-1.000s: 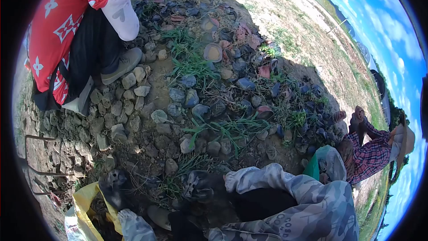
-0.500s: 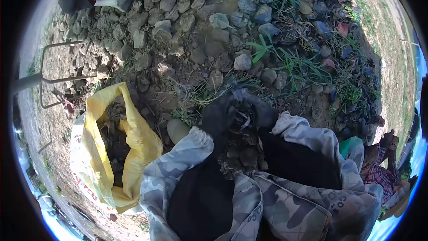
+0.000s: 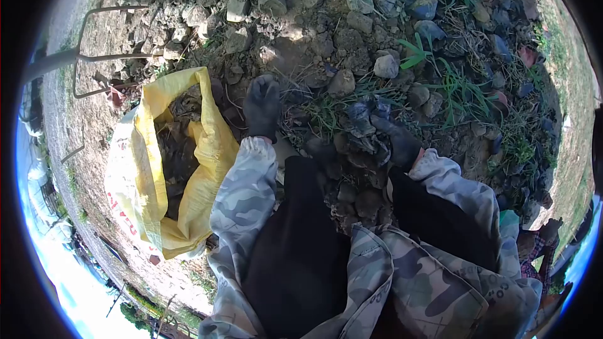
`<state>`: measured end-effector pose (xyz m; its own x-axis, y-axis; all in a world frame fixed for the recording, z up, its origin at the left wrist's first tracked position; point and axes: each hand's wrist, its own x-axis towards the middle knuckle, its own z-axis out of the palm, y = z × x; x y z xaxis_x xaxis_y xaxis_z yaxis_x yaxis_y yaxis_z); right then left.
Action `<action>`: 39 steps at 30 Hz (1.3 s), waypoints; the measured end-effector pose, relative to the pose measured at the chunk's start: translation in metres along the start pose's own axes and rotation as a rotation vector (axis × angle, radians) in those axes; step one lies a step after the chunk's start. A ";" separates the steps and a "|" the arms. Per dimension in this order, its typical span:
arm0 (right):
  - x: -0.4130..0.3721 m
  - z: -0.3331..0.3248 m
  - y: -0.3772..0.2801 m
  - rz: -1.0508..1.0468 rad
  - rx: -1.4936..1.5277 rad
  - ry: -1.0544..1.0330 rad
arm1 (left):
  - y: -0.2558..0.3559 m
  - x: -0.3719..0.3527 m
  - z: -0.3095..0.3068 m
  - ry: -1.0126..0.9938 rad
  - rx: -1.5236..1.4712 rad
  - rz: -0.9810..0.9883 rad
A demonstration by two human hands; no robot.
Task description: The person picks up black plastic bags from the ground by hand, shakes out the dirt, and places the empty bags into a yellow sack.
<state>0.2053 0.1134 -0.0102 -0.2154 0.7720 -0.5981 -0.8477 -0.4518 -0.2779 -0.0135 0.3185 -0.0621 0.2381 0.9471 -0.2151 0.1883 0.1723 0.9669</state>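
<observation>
My left hand [image 3: 262, 108], in a dark glove, is over the soil just right of the open yellow-lined sack [image 3: 210, 150]. Its fingers look curled closed; whatever they may hold is hidden. My right hand [image 3: 402, 141], also dark-gloved, grips a dark, shiny, crumpled bundle [image 3: 364, 119] low over the ground in front of my knees. I cannot make out what the bundle is made of. Dark crumpled material [image 3: 176, 163] lies inside the sack. Between my legs are clods and dark scraps [image 3: 361, 198].
A metal fork-like tool [image 3: 78, 56] with long tines reaches in from the left. Stones and clods [image 3: 273, 1] cover the ground ahead. Grass tufts [image 3: 461, 85] grow at the right among more stones. Another person [image 3: 540, 248] is at the far right edge.
My hands were together over the dark bundle and are now apart. The left has moved out towards the sack; the right stays with the bundle. The view has shifted too.
</observation>
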 end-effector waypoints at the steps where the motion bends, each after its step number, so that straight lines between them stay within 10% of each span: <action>1: 0.001 -0.002 0.002 0.004 0.000 -0.001 | -0.014 0.011 -0.011 -0.035 0.399 -0.013; 6: 0.008 -0.017 0.009 0.002 -0.013 0.100 | -0.031 0.012 0.000 -0.251 0.900 -0.149; 15: 0.005 -0.014 0.008 0.047 0.024 0.089 | -0.011 -0.023 0.026 -0.175 0.238 -0.063; 27: 0.002 -0.009 0.004 0.044 0.098 0.060 | 0.000 -0.009 -0.019 -0.217 1.213 0.648; 32: -0.003 -0.003 0.002 0.022 0.031 0.091 | -0.007 -0.006 -0.013 -0.169 1.007 0.231; 39: -0.001 -0.002 0.001 -0.004 0.030 0.097 | 0.008 0.004 -0.003 -0.366 1.180 0.137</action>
<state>0.2052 0.1112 -0.0113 -0.1656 0.7262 -0.6672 -0.8627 -0.4345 -0.2588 -0.0143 0.3245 -0.0548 0.5389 0.7746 -0.3311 0.8373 -0.4496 0.3110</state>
